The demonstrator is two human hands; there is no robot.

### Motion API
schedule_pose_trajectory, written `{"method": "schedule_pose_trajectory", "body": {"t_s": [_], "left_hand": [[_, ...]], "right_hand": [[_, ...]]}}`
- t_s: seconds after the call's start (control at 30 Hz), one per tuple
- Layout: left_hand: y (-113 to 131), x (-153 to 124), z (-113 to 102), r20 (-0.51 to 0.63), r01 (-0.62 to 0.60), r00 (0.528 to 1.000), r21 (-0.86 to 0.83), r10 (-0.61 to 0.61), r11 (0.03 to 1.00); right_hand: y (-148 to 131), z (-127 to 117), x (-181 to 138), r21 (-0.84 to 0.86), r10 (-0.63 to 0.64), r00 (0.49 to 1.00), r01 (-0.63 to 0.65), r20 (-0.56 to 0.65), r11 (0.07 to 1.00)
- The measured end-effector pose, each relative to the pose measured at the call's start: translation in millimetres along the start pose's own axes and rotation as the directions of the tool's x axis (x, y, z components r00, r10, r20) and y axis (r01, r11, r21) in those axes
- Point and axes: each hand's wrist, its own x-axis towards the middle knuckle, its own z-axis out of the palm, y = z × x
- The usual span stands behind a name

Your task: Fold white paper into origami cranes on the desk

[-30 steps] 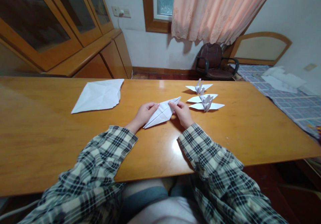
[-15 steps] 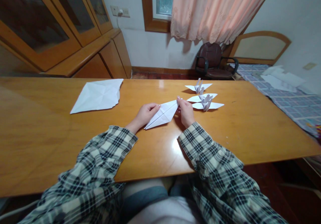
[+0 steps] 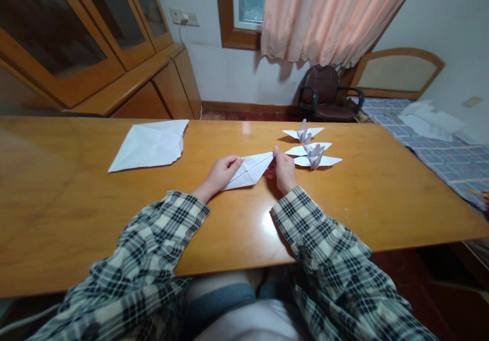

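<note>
A folded white paper [image 3: 249, 172], a long diamond with a crease down its middle, is held between my two hands just above the wooden table. My left hand [image 3: 220, 174] pinches its upper left edge, thumb on top. At its right tip my right hand [image 3: 284, 169] closes thumb and fingers on the point. The fingers beneath the paper are hidden. Just right of my right hand stand three folded paper cranes [image 3: 315, 157] with wings spread, the nearest close to my knuckles.
On the left of the table [image 3: 153, 218] lies a creased white sheet [image 3: 153, 145] with one ragged edge. A brown armchair [image 3: 321, 94] is behind the table. To the right, a bed [image 3: 431, 137] holds more white paper [image 3: 431, 119]. A glass-door cabinet [image 3: 114, 71] stands at left.
The folded paper has turned slightly, its lower left tip now partly behind my left hand. My right hand has shifted a little to the right with the other tip.
</note>
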Motion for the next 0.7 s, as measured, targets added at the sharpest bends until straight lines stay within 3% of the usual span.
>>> {"method": "schedule_pose_trajectory", "body": {"t_s": [0.2,0.43,0.7], "left_hand": [[2.1,-3.2,-1.3,0.026,0.016,1.000,0.001,-0.016,1.000],[6.7,-8.2,-8.1,0.066,0.040,0.996,0.318,-0.064,0.947],[0.1,-1.3,-23.1,0.092,0.018,0.993,0.500,-0.074,0.866]], "right_hand": [[-0.5,-2.1,2.0,-0.025,-0.021,1.000,0.021,0.005,0.999],[0.3,-6.2,6.0,-0.037,-0.040,0.997,0.037,-0.066,0.999],[-0.8,-10.3,6.7,-0.180,-0.134,0.990,0.127,-0.030,0.975]]}}
